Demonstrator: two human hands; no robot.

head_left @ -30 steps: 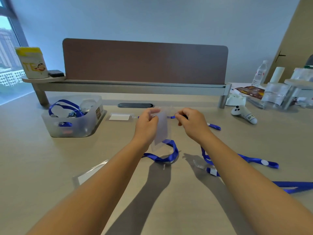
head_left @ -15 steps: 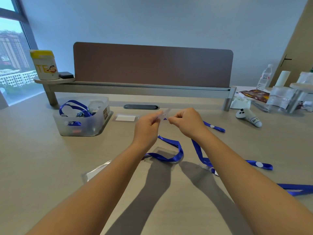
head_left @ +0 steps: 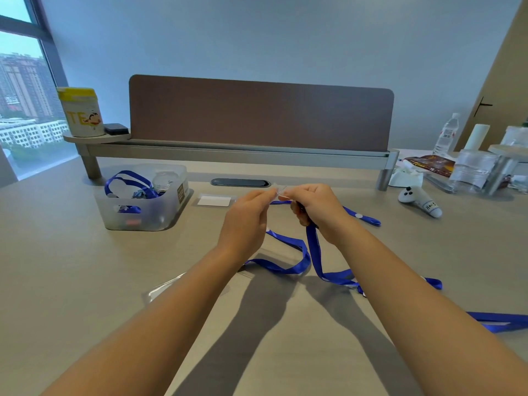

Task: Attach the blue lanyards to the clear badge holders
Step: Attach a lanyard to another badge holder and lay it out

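Smooth beige desk (head_left: 71, 281) with brown divider panel (head_left: 260, 112) at the back. Translucent plastic bin (head_left: 143, 208), rounded corners, holds blue lanyards (head_left: 128, 181) and clear bits. Left hand (head_left: 245, 221) and right hand (head_left: 314, 210) are raised together, fingertips pinching a small clear piece (head_left: 278, 191); right also grips a flat blue lanyard strap (head_left: 314, 252) trailing to the desk. A clear badge holder (head_left: 271, 255) lies flat below the hands, another (head_left: 214, 200) beside the bin.
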